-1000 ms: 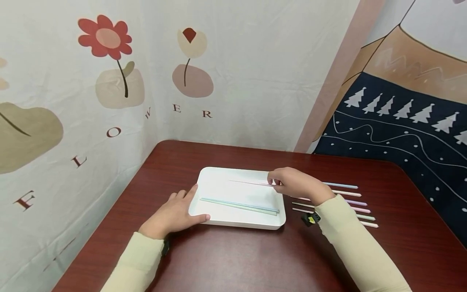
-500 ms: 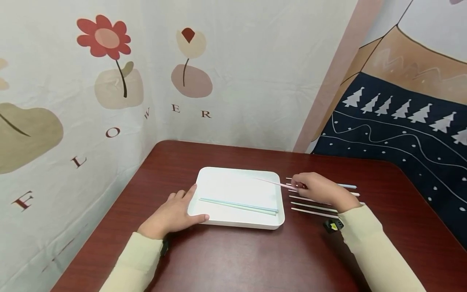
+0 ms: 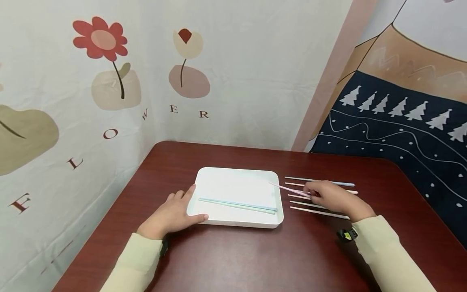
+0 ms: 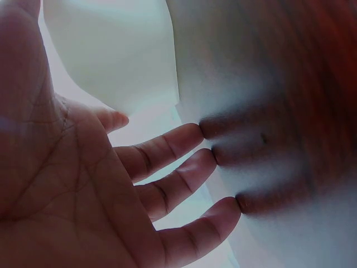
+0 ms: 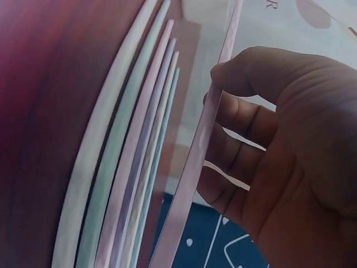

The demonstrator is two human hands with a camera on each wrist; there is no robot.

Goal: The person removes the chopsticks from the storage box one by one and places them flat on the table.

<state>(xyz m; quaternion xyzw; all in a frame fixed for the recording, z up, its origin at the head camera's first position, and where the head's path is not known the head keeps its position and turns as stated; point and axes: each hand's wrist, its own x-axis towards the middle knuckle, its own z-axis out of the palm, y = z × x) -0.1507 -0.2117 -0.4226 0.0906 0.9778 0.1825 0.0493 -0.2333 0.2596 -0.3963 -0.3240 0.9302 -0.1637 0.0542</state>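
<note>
Right hand (image 3: 330,197) pinches a slender pink stick (image 5: 188,181); splayed left hand (image 3: 175,213) touches a round-cornered tray (image 3: 233,184).

Reddish-brown table (image 3: 233,259) before a pale flower-print wall covering (image 3: 248,77), navy tree-pattern panel (image 3: 397,129) at the right.

Bare left hand (image 4: 100,173), palm showing, beside a smooth white tray (image 4: 120,50) with a rounded corner.
Three slightly bent fingers spread below the tray, tips meeting dark shadows on the glossy reddish-brown wood-grained tabletop (image 4: 307,106); another fingertip sits right by the tray's lower edge.
</note>
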